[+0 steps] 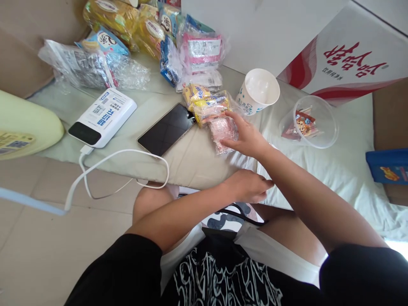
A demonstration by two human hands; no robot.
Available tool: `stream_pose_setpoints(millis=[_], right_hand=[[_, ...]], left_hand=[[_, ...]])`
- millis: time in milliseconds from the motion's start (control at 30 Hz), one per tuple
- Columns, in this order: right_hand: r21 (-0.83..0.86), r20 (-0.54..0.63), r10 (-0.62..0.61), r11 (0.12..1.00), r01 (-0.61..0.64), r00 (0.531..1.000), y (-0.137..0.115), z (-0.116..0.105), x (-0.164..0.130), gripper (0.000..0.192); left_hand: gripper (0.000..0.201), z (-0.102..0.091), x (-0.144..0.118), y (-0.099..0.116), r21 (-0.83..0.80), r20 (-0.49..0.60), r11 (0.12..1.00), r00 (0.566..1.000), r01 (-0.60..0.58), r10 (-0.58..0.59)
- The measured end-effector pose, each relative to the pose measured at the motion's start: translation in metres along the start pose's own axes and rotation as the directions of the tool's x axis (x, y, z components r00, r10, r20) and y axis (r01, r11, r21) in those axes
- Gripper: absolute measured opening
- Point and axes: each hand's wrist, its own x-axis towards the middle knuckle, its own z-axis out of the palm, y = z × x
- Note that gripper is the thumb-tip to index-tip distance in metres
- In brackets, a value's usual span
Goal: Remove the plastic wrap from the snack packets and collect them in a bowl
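Pink packet (222,131) lies just beside yellow packets (208,103), the right hand (247,137) spread at its edge, probably best pinching lightly; whether the left hand (246,186) grips anything, I cannot tell.

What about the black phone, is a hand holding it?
No, the black phone lies on the pale cloth, with the left hand and right hand both apart from it.

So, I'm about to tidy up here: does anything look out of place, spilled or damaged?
The long white cable at the white rectangular power bank: it loops untidily past the front edge of the pale green cloth, where it might snag. I see nothing spilled or damaged.
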Motion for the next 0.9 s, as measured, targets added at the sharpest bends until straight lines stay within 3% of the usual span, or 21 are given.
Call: stream_pose_setpoints(millis=[267, 400, 467, 533, 633, 700, 767, 833, 900], right_hand=[[-0.008, -0.116, -0.015, 1.000, 0.014, 0.993, -0.026, 0.002, -0.028, 0.087], [0.108, -0.318, 0.050, 0.994, -0.017, 0.947, -0.017, -0.015, -0.065, 0.063], [0.299, -0.454, 0.176, 0.954, -0.037, 0.874, -0.006, -0.021, -0.086, 0.057], [0.515, -0.533, 0.326, 0.857, -0.005, 0.781, 0.005, -0.021, -0.104, 0.053], [0.686, -0.540, 0.490, 0.728, 0.021, 0.684, 0.016, -0.011, -0.121, 0.045], [0.724, -0.512, 0.547, 0.690, -0.010, 0.662, 0.021, -0.004, -0.125, 0.043], [0.750, -0.495, 0.578, 0.661, -0.016, 0.648, 0.025, 0.001, -0.125, 0.043], [0.768, -0.495, 0.587, 0.640, 0.008, 0.640, 0.029, 0.001, -0.124, 0.042], [0.778, -0.490, 0.582, 0.628, 0.024, 0.649, 0.032, -0.001, -0.124, 0.041]], left_hand=[[0.027, 0.007, 0.003, -0.005, -0.051, -0.027, 0.996, 0.997, -0.069, 0.068], [0.022, 0.002, 0.002, -0.005, -0.198, -0.029, 0.977, 0.996, 0.073, -0.080], [0.019, 0.001, 0.004, -0.006, -0.388, -0.055, 0.909, 0.981, 0.152, -0.187], [0.030, 0.001, 0.009, -0.008, -0.613, -0.086, 0.773, 0.958, 0.165, -0.272], [0.047, 0.005, 0.017, -0.011, -0.843, -0.102, 0.521, 0.914, 0.130, -0.393], [0.036, 0.005, 0.020, -0.012, -0.902, -0.079, 0.406, 0.870, 0.145, -0.486], [0.030, 0.003, 0.020, -0.013, -0.894, -0.049, 0.393, 0.826, 0.215, -0.562], [0.046, 0.000, 0.018, -0.012, -0.850, -0.033, 0.440, 0.804, 0.290, -0.594], [0.051, -0.001, 0.017, -0.011, -0.863, -0.037, 0.418, 0.791, 0.282, -0.611]])
